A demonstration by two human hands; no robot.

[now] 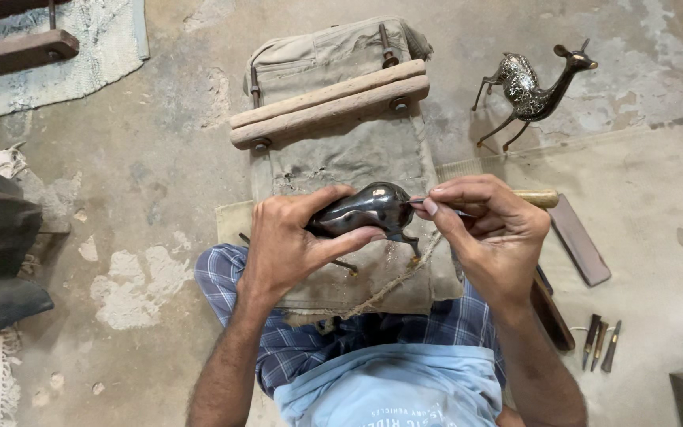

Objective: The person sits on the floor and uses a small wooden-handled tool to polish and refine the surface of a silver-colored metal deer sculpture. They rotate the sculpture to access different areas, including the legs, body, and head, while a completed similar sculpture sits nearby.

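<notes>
While left hand (282, 241) grips black figurine (365, 209) | right hand (488, 229) pinches thin engraving tool (436, 205), tip touching figurine

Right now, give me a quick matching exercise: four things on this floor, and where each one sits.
Things:
1. Finished deer figure
2. Dark animal figure
3. Small chisels
4. Wooden clamp bars

Places:
A. in the left hand, with the right hand holding a thin tool to it
B. lying at lower right
C. standing at upper right
D. across the folded cloth, top centre

Pairs: 1-C, 2-A, 3-B, 4-D
</notes>
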